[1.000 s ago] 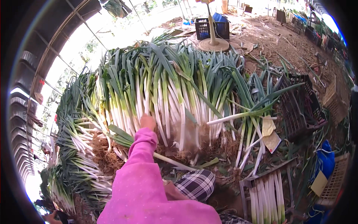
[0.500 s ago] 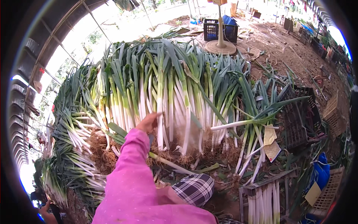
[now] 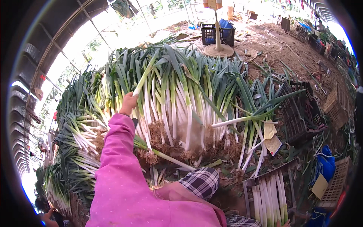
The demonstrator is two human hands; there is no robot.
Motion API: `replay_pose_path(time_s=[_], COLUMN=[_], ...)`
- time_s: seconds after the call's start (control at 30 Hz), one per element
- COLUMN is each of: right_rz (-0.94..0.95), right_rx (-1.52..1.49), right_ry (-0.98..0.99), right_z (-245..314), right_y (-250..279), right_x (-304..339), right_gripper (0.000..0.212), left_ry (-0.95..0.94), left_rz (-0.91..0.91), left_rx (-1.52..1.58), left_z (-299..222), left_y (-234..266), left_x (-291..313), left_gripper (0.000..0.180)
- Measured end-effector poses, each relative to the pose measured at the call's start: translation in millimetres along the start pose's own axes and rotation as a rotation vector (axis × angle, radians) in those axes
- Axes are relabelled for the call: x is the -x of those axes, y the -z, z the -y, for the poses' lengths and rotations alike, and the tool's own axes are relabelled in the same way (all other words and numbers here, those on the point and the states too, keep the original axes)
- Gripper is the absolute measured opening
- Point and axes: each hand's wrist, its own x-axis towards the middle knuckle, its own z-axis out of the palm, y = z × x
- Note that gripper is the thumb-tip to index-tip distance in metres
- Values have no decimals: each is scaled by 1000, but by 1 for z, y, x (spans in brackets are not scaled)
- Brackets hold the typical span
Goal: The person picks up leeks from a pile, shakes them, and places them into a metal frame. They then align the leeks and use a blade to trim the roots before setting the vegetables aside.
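My left hand [image 3: 129, 103], on the pink-sleeved arm, is closed round the pale lower stem of a leek [image 3: 145, 78]. That leek slants up and right, its green leaves over the others; its root end is hidden by my hand. All around stands a big heap of leeks [image 3: 168, 98], white stems toward me, with brown, soil-covered roots [image 3: 160, 132]. Just the fingertips of my right hand [image 3: 283, 223] show at the bottom edge, beside white leek stems [image 3: 269, 196] lined up in a metal rack [image 3: 247, 183]; their grip cannot be made out.
One leek [image 3: 236, 124] lies crosswise at the right, near a paper piece [image 3: 273, 145]. Plastic crates [image 3: 302, 113] stand farther right, with a blue bag [image 3: 324, 166] below. Behind the heap are a stand with a round base [image 3: 218, 50] and a black crate [image 3: 208, 33]. Another person [image 3: 49, 217] shows lower left.
My left hand has moved up and left, from in front of the white stems, and now holds a leek that tilts to the right. Fingertips have appeared by the rack at the bottom.
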Motion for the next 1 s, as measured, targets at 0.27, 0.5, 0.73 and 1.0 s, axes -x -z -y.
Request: replay_pose_path(time_s=[0.27, 0.5, 0.73, 1.0], right_rz=[-14, 76, 58, 16], right_rx=[206, 192, 191, -190], right_ry=[45, -60, -40, -97], right_z=[40, -10, -3, 44], right_y=[-21, -37, 2, 86], right_x=[-21, -6, 18, 62], right_gripper=[63, 66, 66, 68], left_ry=[-143, 98, 211, 492], left_rz=[-56, -42, 396, 443], left_rx=[-108, -638, 90, -258], left_z=[57, 33, 10, 58], left_y=[-160, -240, -159, 42], left_x=[22, 85, 81, 191], left_gripper=[55, 42, 49, 53])
